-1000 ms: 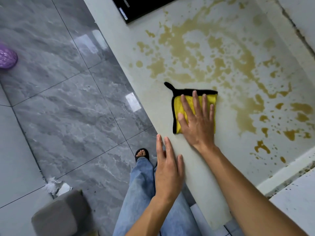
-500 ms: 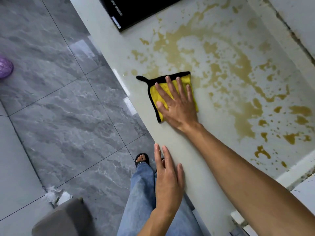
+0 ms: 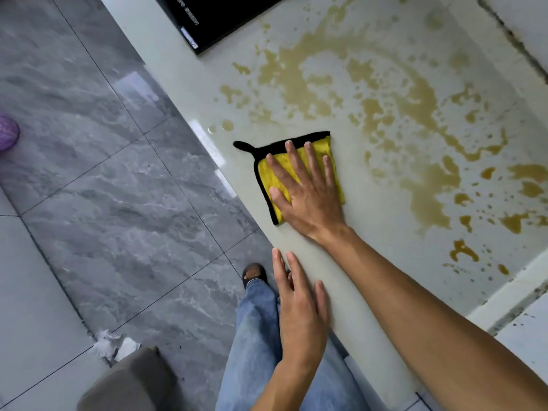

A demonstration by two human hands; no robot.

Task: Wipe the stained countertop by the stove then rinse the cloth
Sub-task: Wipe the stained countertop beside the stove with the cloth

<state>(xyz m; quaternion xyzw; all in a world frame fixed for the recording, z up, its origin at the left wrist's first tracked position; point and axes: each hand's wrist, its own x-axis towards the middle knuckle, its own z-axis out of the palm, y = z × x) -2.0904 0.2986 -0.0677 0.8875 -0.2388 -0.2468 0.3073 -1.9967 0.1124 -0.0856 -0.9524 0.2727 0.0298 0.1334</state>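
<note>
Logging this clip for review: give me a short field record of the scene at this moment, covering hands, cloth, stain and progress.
right hand: flat, fingers straight, pressing on the cloth
left hand: flat on the countertop edge, holding nothing
cloth: yellow with black trim, folded, near the front edge
countertop: pale
stain: brown spill, spread right of and beyond the cloth
stove: black, at far end
progress: most of the stain not yet wiped

Black stove (image 3: 219, 16) at the top edge of view: a row of small pale characters on its glass near the front edge, too blurred for me to read. A small white label sits at its near corner, also illegible. I see no other text, number or sign.
</note>
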